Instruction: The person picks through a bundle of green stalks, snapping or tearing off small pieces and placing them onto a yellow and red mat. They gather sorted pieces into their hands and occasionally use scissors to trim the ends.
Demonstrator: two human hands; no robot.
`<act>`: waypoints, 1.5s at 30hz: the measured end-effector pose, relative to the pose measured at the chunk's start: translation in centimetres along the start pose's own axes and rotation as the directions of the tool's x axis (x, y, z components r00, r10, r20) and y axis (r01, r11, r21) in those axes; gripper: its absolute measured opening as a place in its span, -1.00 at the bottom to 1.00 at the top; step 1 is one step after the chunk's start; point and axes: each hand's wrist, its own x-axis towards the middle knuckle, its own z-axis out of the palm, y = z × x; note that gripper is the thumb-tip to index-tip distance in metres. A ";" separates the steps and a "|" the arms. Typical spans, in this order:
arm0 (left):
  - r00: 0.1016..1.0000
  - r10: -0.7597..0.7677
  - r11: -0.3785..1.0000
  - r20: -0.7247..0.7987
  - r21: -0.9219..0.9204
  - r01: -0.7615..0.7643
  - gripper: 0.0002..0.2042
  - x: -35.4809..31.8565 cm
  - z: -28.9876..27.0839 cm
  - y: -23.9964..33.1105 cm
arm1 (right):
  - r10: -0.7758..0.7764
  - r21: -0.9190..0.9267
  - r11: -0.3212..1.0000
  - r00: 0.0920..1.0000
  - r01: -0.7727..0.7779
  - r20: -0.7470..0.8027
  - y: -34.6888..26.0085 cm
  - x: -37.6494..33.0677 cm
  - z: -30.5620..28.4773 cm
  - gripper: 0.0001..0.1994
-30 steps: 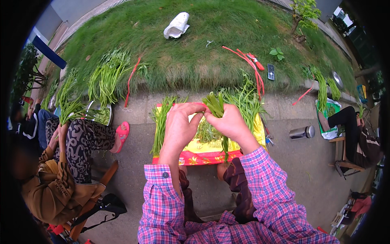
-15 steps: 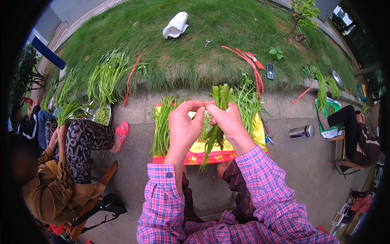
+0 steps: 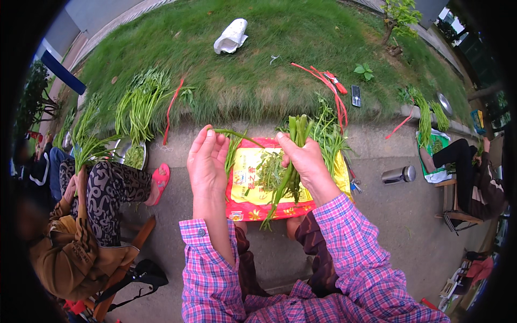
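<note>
My right hand (image 3: 305, 160) is closed around a bunch of green leafy-vegetable stems (image 3: 298, 129), cut ends up and leafy tips hanging down. To its left, my left hand (image 3: 208, 161) pinches one thin green stem (image 3: 237, 135) between its fingertips. The stem's free end points toward the bunch. Below both hands lies a red and yellow printed sack (image 3: 245, 207) with a loose heap of small green trimmings (image 3: 271, 171) on it. More stems (image 3: 231, 156) lie at the sack's left side, partly hidden by my left hand. A leafy pile (image 3: 328, 129) lies on its right.
A steel flask (image 3: 398, 174) lies on the paving at right. Red ties (image 3: 326, 81), a phone (image 3: 356, 96) and a white bag (image 3: 231, 36) lie on the grass. Co-workers sit on both sides; the left person's hands (image 3: 75, 185) hold greens. More stems (image 3: 137, 107) lie at back left.
My left hand has moved left, away from the bunch, carrying a single stem. More of the sack and its trimmings now shows. My right hand stays nearly in place with the bunch.
</note>
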 end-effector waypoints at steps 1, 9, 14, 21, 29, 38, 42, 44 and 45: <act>0.999 -0.028 0.999 0.020 -0.041 0.028 -0.76 0.0 -0.1 0.0 | 0.034 0.013 0.999 0.999 -0.034 -0.001 0.0 0.1 -0.1 -0.67; 0.965 -0.155 0.962 0.213 -0.190 0.197 -0.79 -0.6 0.8 -0.5 | 0.048 0.536 0.838 0.993 -0.099 0.108 -0.3 0.5 0.1 -0.56; 0.930 -0.251 0.965 0.270 -0.013 0.264 -0.80 -1.1 1.0 -1.0 | -0.063 0.630 0.775 0.998 0.046 0.005 -0.7 1.5 -0.6 -0.62; 0.991 -0.116 0.707 0.071 0.706 0.032 -0.74 -2.3 2.0 -2.0 | -0.078 0.489 0.854 0.974 0.176 -0.214 -1.0 1.7 -1.8 -0.70; 0.683 -0.719 0.550 0.128 0.705 0.447 -0.27 -6.4 5.7 -3.1 | -0.223 0.276 0.903 0.907 0.330 -0.356 -0.3 2.2 -0.9 -0.64; 0.850 -0.399 0.886 0.343 -0.095 0.454 -0.33 -4.8 4.0 -7.9 | -0.531 -0.082 0.847 0.846 0.526 -0.054 0.4 -3.1 4.8 -0.75; 0.719 -0.549 0.719 0.427 -0.197 0.666 -0.55 -2.2 1.8 -5.4 | -0.729 -0.426 0.570 0.671 0.703 0.132 1.7 -2.7 4.7 -0.78; 0.756 -0.524 0.765 0.392 -0.174 0.620 -0.65 -1.4 1.2 -4.7 | -0.738 -0.401 0.559 0.656 0.726 0.158 1.9 -2.4 4.8 -0.67; 0.797 -0.512 0.805 0.320 -0.146 0.575 -0.66 -1.1 1.2 -4.1 | -0.743 -0.391 0.542 0.642 0.744 0.191 1.4 -2.6 5.3 -0.65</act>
